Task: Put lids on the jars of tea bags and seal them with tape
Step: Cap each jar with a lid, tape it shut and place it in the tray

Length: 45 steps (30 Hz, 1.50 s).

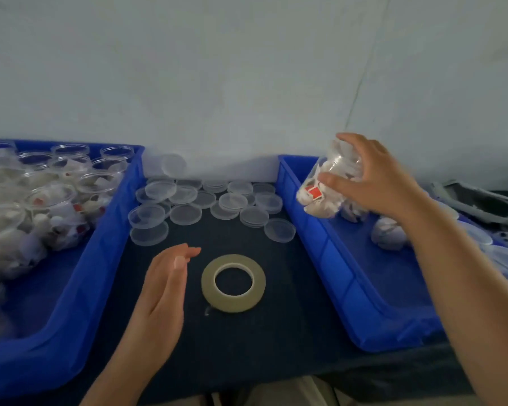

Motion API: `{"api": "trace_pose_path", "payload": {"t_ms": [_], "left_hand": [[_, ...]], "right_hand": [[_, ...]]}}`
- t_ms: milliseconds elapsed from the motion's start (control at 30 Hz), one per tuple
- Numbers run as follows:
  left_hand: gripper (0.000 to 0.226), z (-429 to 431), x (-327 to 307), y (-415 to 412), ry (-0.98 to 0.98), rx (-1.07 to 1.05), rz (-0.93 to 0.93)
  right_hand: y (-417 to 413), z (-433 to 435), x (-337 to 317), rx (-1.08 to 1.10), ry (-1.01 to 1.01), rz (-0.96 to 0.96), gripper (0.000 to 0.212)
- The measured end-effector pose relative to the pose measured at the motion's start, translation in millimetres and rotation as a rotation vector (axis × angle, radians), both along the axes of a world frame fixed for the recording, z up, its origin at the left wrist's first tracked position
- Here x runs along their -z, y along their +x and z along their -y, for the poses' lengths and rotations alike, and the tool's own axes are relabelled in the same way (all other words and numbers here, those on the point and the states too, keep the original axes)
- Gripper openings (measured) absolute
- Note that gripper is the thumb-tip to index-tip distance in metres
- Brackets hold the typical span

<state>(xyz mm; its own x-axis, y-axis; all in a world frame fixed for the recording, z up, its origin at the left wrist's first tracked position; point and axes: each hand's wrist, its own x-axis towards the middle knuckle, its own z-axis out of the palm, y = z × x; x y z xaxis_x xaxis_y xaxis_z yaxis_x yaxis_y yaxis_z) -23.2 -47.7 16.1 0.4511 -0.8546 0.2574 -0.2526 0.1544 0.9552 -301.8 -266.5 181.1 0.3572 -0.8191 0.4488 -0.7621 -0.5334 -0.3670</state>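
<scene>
Blue trays [106,247], clear lids [185,213], tan tape roll [233,283], dark tablecloth [276,332].

My left grip [165,291] and right grip [376,186] are bare, with plain fingers and nails trimmed short. One pale nail [179,262] shows on the left. Both wrists are bare too. My left forearm [121,364] and right forearm [458,288] run uncovered to the edge of view, the right one showing the longer stretch. Low between them lies pale beige cloth [302,391] with a soft fold; I cannot tell which garment it is. Fine detail is blurred.
</scene>
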Motion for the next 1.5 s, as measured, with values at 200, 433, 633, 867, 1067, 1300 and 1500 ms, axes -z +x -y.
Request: {"api": "trace_pose_path", "payload": {"t_ms": [200, 433, 633, 867, 1067, 1300, 1500], "left_hand": [[0.042, -1.5, 13.6, 5.1, 0.129, 0.031, -0.012], [0.047, 21.2, 22.2, 0.1, 0.215, 0.089, 0.041], [0.023, 74.8, 3.2, -21.5, 0.132, 0.074, 0.111], [0.049, 164.3, -29.8, -103.5, -0.152, 0.502, 0.736], [0.042, 210.9, -28.5, -160.3, -0.194, 0.491, 0.918], [0.032, 214.5, -18.0, -158.7, -0.202, 0.472, 0.929], [0.029, 176.0, -52.6, -133.1, -0.264, 0.532, 0.807]], "right_hand": [[-22.2, 100.4, 45.3, 0.212, 0.182, -0.477, 0.052], [-25.7, 133.1, 96.3, 0.156, 0.272, -0.275, 0.058], [-8.2, 140.4, 95.5, 0.201, 0.297, -0.270, 0.094], [3.9, 156.9, 88.1, 0.184, 0.222, -0.469, 0.075], [10.9, 167.6, 102.8, 0.196, 0.090, -0.465, 0.060], [16.4, 172.1, 105.4, 0.169, 0.154, -0.416, 0.065], [27.7, 101.7, 36.3, 0.028, 0.171, 0.018, 0.043]]}}
